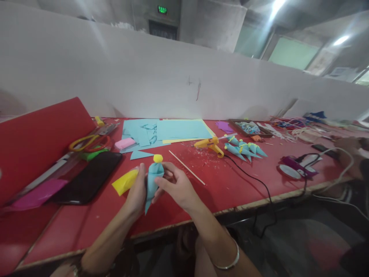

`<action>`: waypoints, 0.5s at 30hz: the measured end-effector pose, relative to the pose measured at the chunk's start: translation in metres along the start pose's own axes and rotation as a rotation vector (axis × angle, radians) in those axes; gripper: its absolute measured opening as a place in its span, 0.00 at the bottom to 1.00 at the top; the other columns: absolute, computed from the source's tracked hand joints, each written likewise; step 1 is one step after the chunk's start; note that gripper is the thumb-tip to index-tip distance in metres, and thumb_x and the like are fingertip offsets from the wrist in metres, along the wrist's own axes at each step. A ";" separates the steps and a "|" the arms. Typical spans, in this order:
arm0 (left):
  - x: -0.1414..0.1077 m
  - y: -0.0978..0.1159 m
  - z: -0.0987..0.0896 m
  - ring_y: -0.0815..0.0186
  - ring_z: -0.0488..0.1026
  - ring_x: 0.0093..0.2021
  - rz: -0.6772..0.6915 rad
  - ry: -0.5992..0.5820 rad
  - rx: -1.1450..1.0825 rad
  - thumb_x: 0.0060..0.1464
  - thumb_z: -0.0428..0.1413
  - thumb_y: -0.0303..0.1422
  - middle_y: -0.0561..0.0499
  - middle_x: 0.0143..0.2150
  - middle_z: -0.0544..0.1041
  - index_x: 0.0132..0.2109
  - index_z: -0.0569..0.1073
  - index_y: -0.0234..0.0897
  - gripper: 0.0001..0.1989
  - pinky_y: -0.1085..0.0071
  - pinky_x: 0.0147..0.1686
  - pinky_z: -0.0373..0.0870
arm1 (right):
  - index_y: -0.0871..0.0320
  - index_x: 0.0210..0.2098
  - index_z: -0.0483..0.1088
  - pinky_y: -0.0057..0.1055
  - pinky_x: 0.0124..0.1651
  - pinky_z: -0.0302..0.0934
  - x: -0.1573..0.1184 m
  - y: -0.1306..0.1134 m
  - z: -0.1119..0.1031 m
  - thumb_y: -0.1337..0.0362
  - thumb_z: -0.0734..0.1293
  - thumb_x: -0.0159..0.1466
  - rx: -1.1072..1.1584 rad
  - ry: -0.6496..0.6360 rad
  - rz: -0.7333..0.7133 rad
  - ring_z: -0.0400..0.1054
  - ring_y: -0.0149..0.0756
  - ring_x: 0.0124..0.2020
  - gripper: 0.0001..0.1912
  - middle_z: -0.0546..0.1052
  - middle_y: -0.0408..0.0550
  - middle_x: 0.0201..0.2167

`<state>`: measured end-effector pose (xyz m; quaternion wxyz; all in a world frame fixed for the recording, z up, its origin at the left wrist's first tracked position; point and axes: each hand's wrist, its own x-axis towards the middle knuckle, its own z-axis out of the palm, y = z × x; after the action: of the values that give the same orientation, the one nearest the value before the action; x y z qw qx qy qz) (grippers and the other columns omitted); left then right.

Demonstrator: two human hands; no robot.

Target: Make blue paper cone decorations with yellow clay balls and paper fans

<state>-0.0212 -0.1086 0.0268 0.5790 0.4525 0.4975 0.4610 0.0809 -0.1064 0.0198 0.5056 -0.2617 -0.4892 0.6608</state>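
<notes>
Between my hands is a light-blue paper cone figure with a yellow ball on top and its point hanging down. My left hand is closed along its left side. From the right, the fingers of my right hand press on the blue paper near its middle. A yellow packet lies just left of my left hand. Behind the figure rests a cut blue paper triangle. A thin wooden stick lies beyond my right hand.
A yellow glue gun lies near finished blue cones; its cord runs over the table edge. Blue sheets lie at the back. Left are a black phone and scissors. Another person's arm is at right.
</notes>
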 end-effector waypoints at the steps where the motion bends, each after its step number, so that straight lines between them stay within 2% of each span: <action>1: 0.001 0.000 -0.002 0.72 0.53 0.10 0.000 -0.034 0.033 0.44 0.34 0.63 0.55 0.08 0.57 0.16 0.62 0.38 0.34 0.73 0.12 0.51 | 0.56 0.38 0.64 0.26 0.19 0.67 0.000 -0.001 -0.001 0.53 0.70 0.48 -0.012 0.005 0.003 0.65 0.24 0.16 0.22 0.68 0.37 0.27; 3: 0.002 0.000 -0.007 0.68 0.60 0.14 0.045 -0.059 0.155 0.46 0.30 0.63 0.52 0.11 0.63 0.21 0.67 0.36 0.37 0.71 0.15 0.57 | 0.56 0.37 0.65 0.26 0.20 0.66 0.001 -0.003 -0.003 0.55 0.71 0.48 -0.043 0.057 -0.034 0.65 0.25 0.17 0.20 0.71 0.39 0.27; 4: 0.002 0.001 -0.011 0.65 0.64 0.17 0.111 -0.043 0.258 0.48 0.30 0.61 0.50 0.15 0.67 0.25 0.70 0.35 0.38 0.69 0.19 0.62 | 0.56 0.36 0.65 0.26 0.23 0.67 0.002 -0.004 -0.006 0.56 0.71 0.48 -0.061 0.103 -0.074 0.67 0.27 0.20 0.19 0.73 0.40 0.27; 5: 0.002 0.002 -0.015 0.63 0.68 0.22 0.188 -0.006 0.394 0.50 0.31 0.58 0.48 0.20 0.71 0.30 0.71 0.34 0.36 0.68 0.24 0.65 | 0.56 0.35 0.66 0.27 0.27 0.68 0.004 -0.005 -0.009 0.57 0.71 0.48 -0.081 0.157 -0.115 0.69 0.28 0.24 0.18 0.74 0.41 0.28; 7: 0.001 0.006 -0.024 0.61 0.71 0.32 0.366 0.125 0.758 0.55 0.37 0.51 0.46 0.31 0.75 0.38 0.72 0.35 0.28 0.67 0.33 0.66 | 0.56 0.35 0.67 0.29 0.37 0.68 0.007 -0.006 -0.017 0.58 0.70 0.48 -0.121 0.253 -0.163 0.71 0.32 0.33 0.16 0.75 0.43 0.32; 8: 0.000 0.009 -0.029 0.60 0.72 0.35 0.394 0.217 0.957 0.55 0.40 0.47 0.46 0.37 0.75 0.42 0.71 0.36 0.23 0.67 0.33 0.66 | 0.56 0.36 0.67 0.31 0.41 0.67 0.009 -0.006 -0.022 0.58 0.70 0.49 -0.146 0.281 -0.163 0.71 0.33 0.36 0.16 0.76 0.45 0.34; 11: 0.000 0.013 -0.040 0.55 0.70 0.43 0.386 0.407 1.429 0.56 0.42 0.39 0.41 0.45 0.72 0.46 0.69 0.33 0.19 0.66 0.34 0.65 | 0.57 0.42 0.64 0.34 0.45 0.64 0.010 -0.005 -0.034 0.59 0.68 0.51 -0.329 0.304 -0.123 0.70 0.36 0.41 0.20 0.75 0.48 0.39; 13: 0.002 0.010 -0.049 0.49 0.68 0.47 0.362 0.408 1.629 0.56 0.43 0.38 0.35 0.46 0.70 0.47 0.68 0.27 0.20 0.62 0.38 0.66 | 0.57 0.47 0.62 0.38 0.47 0.62 0.009 -0.004 -0.039 0.60 0.67 0.52 -0.564 0.311 -0.085 0.69 0.38 0.43 0.24 0.74 0.50 0.41; 15: 0.005 0.002 -0.058 0.46 0.67 0.47 0.324 0.364 1.718 0.54 0.47 0.42 0.31 0.46 0.70 0.48 0.67 0.23 0.24 0.59 0.40 0.66 | 0.57 0.49 0.61 0.41 0.48 0.60 0.007 -0.004 -0.041 0.61 0.66 0.53 -0.800 0.318 -0.031 0.68 0.41 0.44 0.25 0.74 0.51 0.41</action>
<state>-0.0789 -0.0994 0.0226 -0.1203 0.7148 0.6853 0.0700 0.1144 -0.0837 0.0085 0.4431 -0.5283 -0.6268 0.3629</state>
